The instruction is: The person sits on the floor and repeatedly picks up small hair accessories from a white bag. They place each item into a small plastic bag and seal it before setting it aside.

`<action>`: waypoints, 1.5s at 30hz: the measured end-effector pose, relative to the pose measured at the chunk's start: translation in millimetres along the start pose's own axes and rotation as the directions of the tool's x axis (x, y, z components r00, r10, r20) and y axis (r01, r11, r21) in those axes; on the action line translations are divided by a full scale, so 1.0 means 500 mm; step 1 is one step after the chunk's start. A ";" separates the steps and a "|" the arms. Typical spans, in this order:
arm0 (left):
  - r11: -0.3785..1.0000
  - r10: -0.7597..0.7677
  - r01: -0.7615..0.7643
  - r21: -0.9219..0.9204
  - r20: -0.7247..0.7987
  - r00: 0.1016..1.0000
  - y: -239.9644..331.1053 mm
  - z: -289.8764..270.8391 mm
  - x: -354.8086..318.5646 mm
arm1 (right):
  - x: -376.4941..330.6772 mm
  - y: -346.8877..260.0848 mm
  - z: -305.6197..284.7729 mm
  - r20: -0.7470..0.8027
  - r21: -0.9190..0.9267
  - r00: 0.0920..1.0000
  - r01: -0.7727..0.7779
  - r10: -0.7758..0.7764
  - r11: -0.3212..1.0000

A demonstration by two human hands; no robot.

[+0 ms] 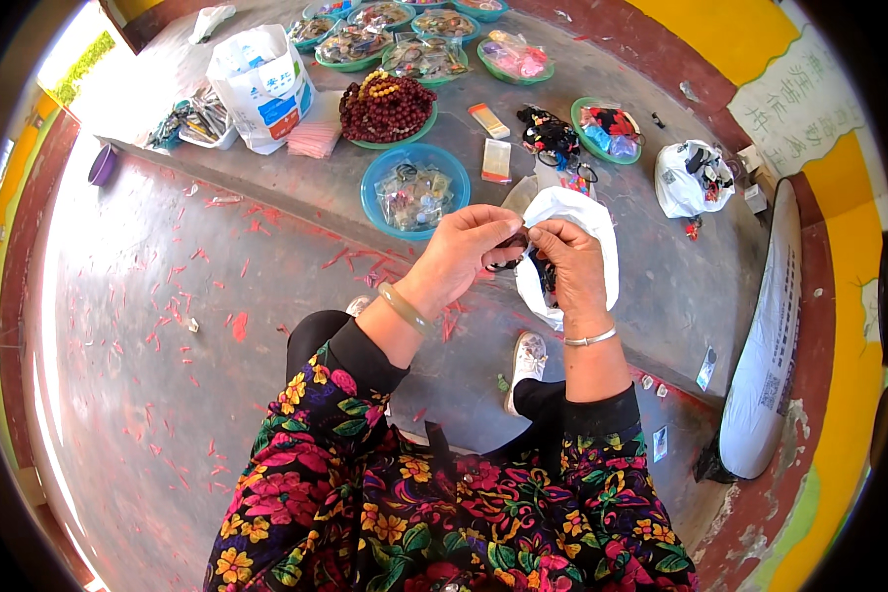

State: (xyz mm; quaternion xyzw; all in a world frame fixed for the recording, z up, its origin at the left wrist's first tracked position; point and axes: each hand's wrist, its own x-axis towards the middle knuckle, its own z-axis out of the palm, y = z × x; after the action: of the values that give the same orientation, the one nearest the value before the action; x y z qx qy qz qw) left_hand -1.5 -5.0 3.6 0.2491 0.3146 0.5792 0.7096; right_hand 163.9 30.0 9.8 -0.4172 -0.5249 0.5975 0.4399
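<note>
Both hands meet just in front of the blue bowl (415,187): left hand (464,247) and right hand (567,257) pinch a small dark bead piece (508,259) between fingertips, the white bag (572,222) draped under the right hand, seemingly to catch strays.

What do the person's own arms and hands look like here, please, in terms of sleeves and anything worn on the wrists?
Both forearms are bare from the pushed-up sleeves to the hands. The sleeves are black at the cuff, over a black garment with a dense floral print in pink, red, yellow and green. The left hand has a pale, smooth bangle on its wrist; the right hand has a thin silver-coloured bangle.
</note>
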 end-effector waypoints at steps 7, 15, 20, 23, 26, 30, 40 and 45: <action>0.992 0.020 -0.014 0.127 -0.045 0.999 0.006 0.007 -0.006 | -0.006 -0.007 0.006 -0.007 -0.035 0.999 0.039 -0.039 0.999; 0.993 0.027 -0.024 0.116 -0.032 0.999 0.006 0.006 0.000 | -0.006 -0.004 0.008 -0.028 -0.016 0.995 0.092 -0.092 0.996; 0.991 0.041 -0.037 0.127 -0.028 0.999 0.010 0.013 -0.006 | -0.004 -0.005 0.003 -0.004 -0.002 0.998 0.070 -0.070 0.998; 0.987 0.039 -0.035 0.157 -0.020 0.999 0.008 0.012 -0.005 | -0.007 -0.008 0.006 -0.002 0.026 0.998 0.067 -0.067 0.997; 0.987 0.033 -0.028 0.160 -0.032 0.999 0.007 0.010 -0.004 | -0.007 -0.009 0.007 0.018 0.039 0.998 0.066 -0.067 0.997; 0.988 0.022 -0.013 0.155 -0.059 0.998 0.006 0.007 -0.004 | -0.003 -0.006 0.007 0.087 0.085 0.995 0.041 -0.048 0.996; 0.983 -0.011 0.010 0.184 0.004 1.000 0.020 0.008 -0.010 | -0.007 -0.011 0.003 0.068 0.060 0.998 0.008 -0.012 0.998; 0.981 -0.022 0.015 0.191 0.038 0.999 0.029 0.008 -0.012 | -0.010 -0.016 0.006 0.067 0.063 0.997 0.021 -0.025 0.998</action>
State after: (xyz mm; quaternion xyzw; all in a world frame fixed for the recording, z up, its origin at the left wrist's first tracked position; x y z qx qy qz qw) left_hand -9.2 -8.1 17.9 0.3247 0.3567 0.5346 0.6940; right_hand 163.3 24.7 18.3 -0.3765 -0.5253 0.6223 0.4415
